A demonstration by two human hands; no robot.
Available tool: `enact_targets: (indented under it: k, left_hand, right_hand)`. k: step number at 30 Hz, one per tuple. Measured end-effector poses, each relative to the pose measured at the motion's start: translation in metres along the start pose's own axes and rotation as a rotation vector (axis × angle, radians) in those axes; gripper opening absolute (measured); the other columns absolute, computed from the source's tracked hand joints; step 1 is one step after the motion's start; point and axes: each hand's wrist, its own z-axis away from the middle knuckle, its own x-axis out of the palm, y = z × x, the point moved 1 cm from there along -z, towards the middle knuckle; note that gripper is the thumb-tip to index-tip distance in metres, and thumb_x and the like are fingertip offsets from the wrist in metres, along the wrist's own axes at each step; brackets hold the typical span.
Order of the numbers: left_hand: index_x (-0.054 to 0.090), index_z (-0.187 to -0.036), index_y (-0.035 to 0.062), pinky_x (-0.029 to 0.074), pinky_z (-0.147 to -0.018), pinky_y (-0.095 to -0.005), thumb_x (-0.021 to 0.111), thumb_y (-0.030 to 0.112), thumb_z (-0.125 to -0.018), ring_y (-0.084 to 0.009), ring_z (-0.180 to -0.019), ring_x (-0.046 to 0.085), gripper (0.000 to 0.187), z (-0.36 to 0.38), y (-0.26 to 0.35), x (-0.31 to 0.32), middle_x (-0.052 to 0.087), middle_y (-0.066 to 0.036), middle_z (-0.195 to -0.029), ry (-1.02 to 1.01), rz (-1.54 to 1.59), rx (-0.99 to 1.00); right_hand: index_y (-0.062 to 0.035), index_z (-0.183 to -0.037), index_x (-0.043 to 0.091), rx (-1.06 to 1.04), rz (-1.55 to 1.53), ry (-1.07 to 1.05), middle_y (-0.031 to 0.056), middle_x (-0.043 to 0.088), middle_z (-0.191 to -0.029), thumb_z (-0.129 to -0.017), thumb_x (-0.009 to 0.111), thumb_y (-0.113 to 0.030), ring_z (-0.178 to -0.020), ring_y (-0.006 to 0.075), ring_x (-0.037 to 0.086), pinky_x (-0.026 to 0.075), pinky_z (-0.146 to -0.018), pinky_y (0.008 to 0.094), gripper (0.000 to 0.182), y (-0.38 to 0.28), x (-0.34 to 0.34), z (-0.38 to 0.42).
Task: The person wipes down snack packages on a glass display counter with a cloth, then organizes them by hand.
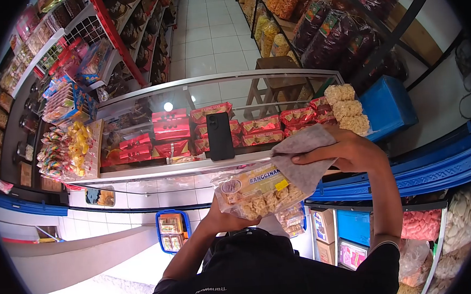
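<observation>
A clear plastic package of pale snack pieces with a yellow label (257,187) is tilted in front of my body, below the glass counter's front edge. My left hand (229,218) grips its lower left side from beneath, with the fingertips partly hidden. In my right hand (346,150) is a grey cloth (305,156), bunched under the fingers and lying against the package's right side. Just beyond the package, a black phone (220,136) rests on the counter.
Red snack packs (170,124) line the glass counter (188,84). Lollipops (68,152) stand at its left end, and bagged pale snacks (347,109) at its right. A blue container (388,108) is farther right. Beyond are a stool (277,82) and stocked shelves.
</observation>
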Motion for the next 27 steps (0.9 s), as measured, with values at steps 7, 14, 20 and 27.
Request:
enact_targets:
  k: [7, 14, 20, 27]
  left_hand:
    - [0.057, -0.144, -0.0008, 0.051, -0.110, -0.0359, 0.099, 0.018, -0.069, -0.0221, -0.125, 0.068, 0.088, 0.010, -0.006, -0.002, 0.070, -0.013, -0.137, -0.017, 0.250, -0.084]
    - [0.052, -0.150, -0.0030, 0.046, -0.117, -0.0419, 0.099, 0.021, -0.072, -0.0291, -0.135, 0.062, 0.095, 0.020, -0.002, -0.008, 0.063, -0.020, -0.147, -0.214, 0.403, -0.102]
    - [0.048, -0.158, 0.0050, 0.038, -0.124, -0.0450, 0.100, 0.029, -0.070, -0.0315, -0.148, 0.049, 0.105, 0.023, -0.018, -0.006, 0.053, -0.015, -0.158, -0.355, 0.286, -0.086]
    - [0.043, -0.157, -0.0002, 0.042, -0.122, -0.0431, 0.102, 0.024, -0.066, -0.0256, -0.143, 0.054, 0.111, 0.025, -0.013, -0.014, 0.055, -0.017, -0.154, -0.226, 0.465, -0.187]
  right_hand:
    - [-0.0192, -0.125, 0.081, 0.175, -0.069, -0.072, 0.0106, 0.078, -0.123, -0.075, 0.079, 0.006, -0.109, 0.0359, 0.074, 0.059, -0.091, 0.0417, 0.056, 0.016, -0.008, 0.036]
    - [-0.0126, -0.126, 0.080, 0.174, -0.197, -0.035, 0.0135, 0.079, -0.117, -0.082, 0.064, 0.003, -0.099, 0.0336, 0.077, 0.057, -0.083, 0.0387, 0.049, 0.015, -0.015, 0.016]
    - [-0.0237, -0.140, 0.073, -0.180, -0.446, -0.276, 0.0142, 0.078, -0.118, -0.085, 0.073, -0.006, -0.092, 0.0377, 0.074, 0.057, -0.085, 0.0427, 0.058, -0.022, 0.032, -0.058]
    - [-0.0291, -0.143, 0.072, -0.159, -0.518, -0.453, 0.0158, 0.080, -0.111, -0.078, 0.065, 0.004, -0.078, 0.0375, 0.071, 0.053, -0.072, 0.0454, 0.073, -0.017, 0.038, -0.063]
